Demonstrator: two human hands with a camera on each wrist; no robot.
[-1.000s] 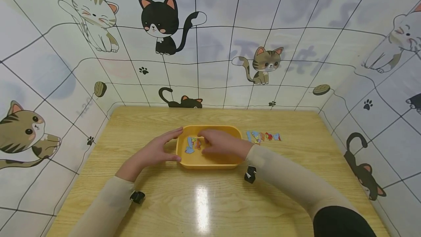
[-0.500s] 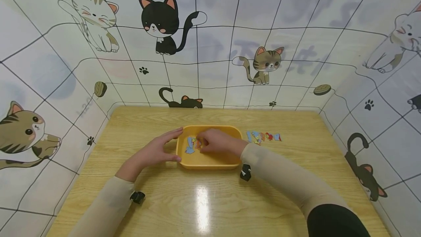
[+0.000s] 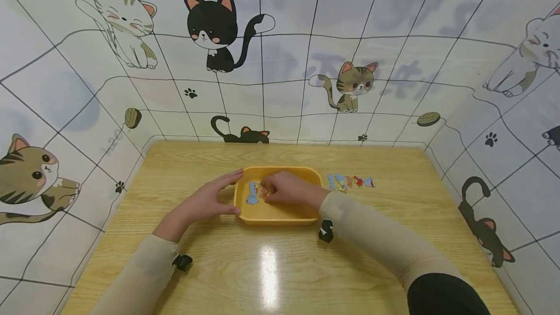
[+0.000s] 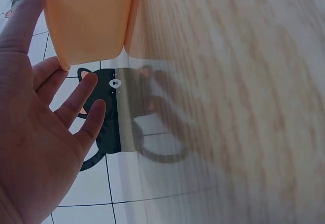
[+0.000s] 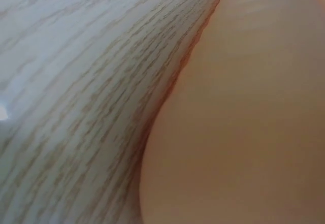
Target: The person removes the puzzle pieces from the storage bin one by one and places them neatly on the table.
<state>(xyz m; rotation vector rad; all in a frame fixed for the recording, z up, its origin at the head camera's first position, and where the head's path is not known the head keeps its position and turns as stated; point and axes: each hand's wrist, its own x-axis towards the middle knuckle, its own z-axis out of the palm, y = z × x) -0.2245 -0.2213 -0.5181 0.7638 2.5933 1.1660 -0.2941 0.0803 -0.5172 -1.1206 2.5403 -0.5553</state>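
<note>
Left hand [image 3: 205, 203], fingers apart, touches the yellow tray's [image 3: 280, 221] left end; right hand [image 3: 290, 189], inside, beside coloured pieces [image 3: 252, 200], fingers bent; whether they pinch one cannot be told.

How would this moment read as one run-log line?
left hand: touching yellow tray | right hand: inside tray at coloured pieces, grip unclear | more pieces: on table, right of tray
</note>
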